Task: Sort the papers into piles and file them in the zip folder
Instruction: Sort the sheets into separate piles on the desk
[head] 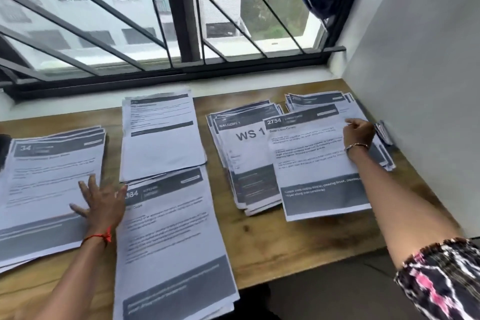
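Several piles of printed papers lie on a wooden table [259, 239]. My left hand [101, 202] rests flat with spread fingers on the far-left pile headed "34" [49, 179], its thumb over the edge of the near middle pile [168, 247]. A further pile [161, 137] lies behind that one. My right hand [358, 132] pinches the top right edge of a sheet numbered "2754" [317, 163], which lies tilted across the "WS 1" pile [241, 153] and the far-right pile [324, 101]. No zip folder is in view.
A barred window [168, 20] runs along the back of the table. A white wall [420, 85] closes the right side. A small dark object [383, 131] lies by the wall beside my right hand. Bare wood shows at the table's front right.
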Tool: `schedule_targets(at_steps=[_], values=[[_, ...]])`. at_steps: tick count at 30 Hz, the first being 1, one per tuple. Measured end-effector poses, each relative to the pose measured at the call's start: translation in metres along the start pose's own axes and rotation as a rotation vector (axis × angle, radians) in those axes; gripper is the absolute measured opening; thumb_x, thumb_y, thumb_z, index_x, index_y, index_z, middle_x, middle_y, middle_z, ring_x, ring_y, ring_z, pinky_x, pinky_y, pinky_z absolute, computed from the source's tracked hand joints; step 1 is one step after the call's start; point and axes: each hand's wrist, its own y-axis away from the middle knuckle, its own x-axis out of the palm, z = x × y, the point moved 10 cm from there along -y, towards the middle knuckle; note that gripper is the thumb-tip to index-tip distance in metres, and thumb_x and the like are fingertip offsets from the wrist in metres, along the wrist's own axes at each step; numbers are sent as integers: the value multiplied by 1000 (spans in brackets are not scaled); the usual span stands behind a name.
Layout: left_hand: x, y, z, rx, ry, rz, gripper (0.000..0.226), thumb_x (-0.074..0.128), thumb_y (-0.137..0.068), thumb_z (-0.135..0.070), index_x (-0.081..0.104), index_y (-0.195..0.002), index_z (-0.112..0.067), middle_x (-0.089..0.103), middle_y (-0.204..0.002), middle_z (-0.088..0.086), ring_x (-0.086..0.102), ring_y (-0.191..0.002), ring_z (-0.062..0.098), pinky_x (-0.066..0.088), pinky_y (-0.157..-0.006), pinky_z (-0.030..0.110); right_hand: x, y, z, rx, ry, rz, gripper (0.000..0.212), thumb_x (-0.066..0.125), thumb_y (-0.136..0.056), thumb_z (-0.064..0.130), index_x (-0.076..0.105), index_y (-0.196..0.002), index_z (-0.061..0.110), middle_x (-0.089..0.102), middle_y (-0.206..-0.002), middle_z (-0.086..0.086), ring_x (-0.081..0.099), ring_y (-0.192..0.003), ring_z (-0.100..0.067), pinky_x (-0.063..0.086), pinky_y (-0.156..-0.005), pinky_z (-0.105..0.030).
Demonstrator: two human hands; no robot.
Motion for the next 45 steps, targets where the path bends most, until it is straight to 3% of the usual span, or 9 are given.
schedule_targets(at_steps=[4,12,16,21,24,29,33,41,45], values=[[12,-5,-18,12,60,-55,40,52,-94,-30,52,-128,-8,21,-152,12,0,-144,29,-5,-108,67,-1,-45,-6,3,27,33,46,42,-68,8,67,-105,-5,66,-106,-26,62,-103,-34,44,-81,-26],[30,-7,-41,-60,-10,-93,39,56,-93,-22,54,-128,-5,22,-151,20,5,-144,31,-2,-107,66,5,-115,-24,26,209,16,40,44,-80,-5,65,-114,3,62,-118,-23,56,-112,-37,43,-97,-39],[32,-8,-46,-56,-3,-103,40,55,-93,-22,51,-129,-3,22,-149,24,4,-144,32,-2,-107,66,23,-125,-19,-70,399,40,30,51,-85,3,64,-112,7,58,-118,-20,53,-110,-37,27,-101,-45],[32,-9,-45,-23,50,-120,45,54,-94,-23,46,-134,-5,20,-152,19,3,-144,29,-3,-107,66,66,-105,-15,-203,451,216,28,60,-86,19,64,-106,0,54,-124,-21,48,-117,-37,30,-104,-49],[26,-9,-41,2,39,-129,47,54,-94,-26,44,-136,-7,24,-152,15,6,-145,27,-1,-108,65,83,-80,-8,-221,522,252,28,59,-88,23,65,-104,1,52,-126,-20,43,-120,-37,26,-101,-45],[9,8,-33,109,131,-111,60,67,-86,-27,43,-136,-6,31,-149,15,13,-143,29,11,-110,60,115,-16,31,-344,405,250,25,51,-87,13,67,-91,-6,61,-105,-26,52,-107,-39,34,-95,-44],[8,21,-17,243,120,-40,82,59,-70,-52,47,-133,0,32,-147,23,19,-140,36,17,-112,50,152,68,73,-514,222,337,23,52,-80,7,65,-71,-10,65,-85,-32,62,-79,-41,47,-71,-37],[-12,60,5,271,190,-22,45,75,-77,-15,57,-109,12,54,-106,32,50,-106,45,39,-92,47,184,272,111,-646,134,500,20,57,-80,20,68,-77,4,66,-68,-22,65,-68,-41,48,-59,-37],[-7,71,23,151,301,44,29,74,-78,-20,50,-76,-4,52,-79,19,55,-84,38,34,-63,32,189,318,82,-525,416,501,31,59,-85,36,65,-97,7,67,-99,-18,63,-94,-38,48,-75,-38]])
